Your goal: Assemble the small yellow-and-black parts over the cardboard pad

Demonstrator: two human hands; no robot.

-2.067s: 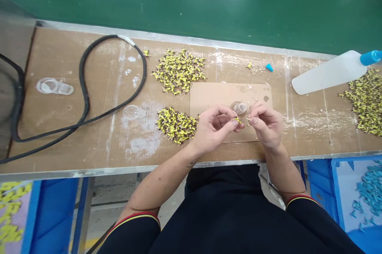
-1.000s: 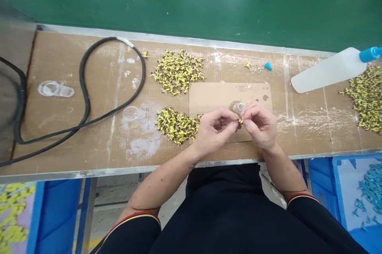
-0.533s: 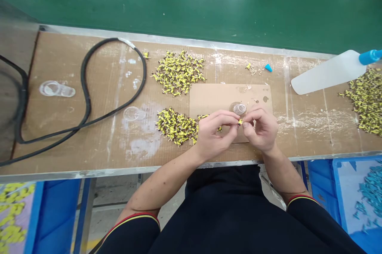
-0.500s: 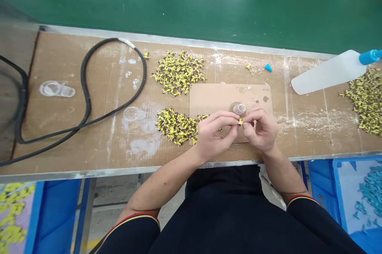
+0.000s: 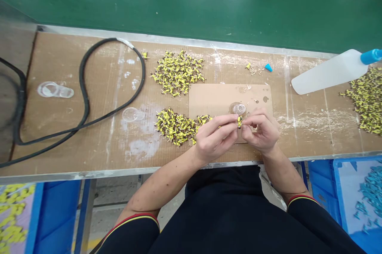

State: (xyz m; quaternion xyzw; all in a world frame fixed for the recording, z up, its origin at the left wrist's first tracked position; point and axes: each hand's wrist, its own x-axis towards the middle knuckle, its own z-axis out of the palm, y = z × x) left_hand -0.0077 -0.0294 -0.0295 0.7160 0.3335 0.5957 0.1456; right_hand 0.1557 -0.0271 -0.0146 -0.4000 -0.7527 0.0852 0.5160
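Between my two hands is a small yellow and dark piece point(image 5: 239, 122). My left hand point(image 5: 215, 137) pinches it from the left. From the right, the thumb and forefinger of my right hand point(image 5: 260, 129) are pressed together at its edge; whether they grip the piece or something tiny is too small to tell. Just behind the fingertips a small clear cup point(image 5: 238, 108) stands on a cardboard sheet point(image 5: 209, 96). A pile of yellow and dark pieces point(image 5: 176, 126) lies left of my left hand and reaches onto the sheet.
Another yellow pile point(image 5: 177, 73) lies farther back. A black cable point(image 5: 86, 98) loops at the left. A white bottle point(image 5: 330, 73) lies at the right beside a third pile point(image 5: 368, 102). A blue cap point(image 5: 268, 67) sits at the back. Blue bins point(image 5: 58, 214) stand below the table.
The yellow piece now stands more upright and shows more between my fingertips. The fingers of my left hand have curled in closer together. My right hand has barely shifted.
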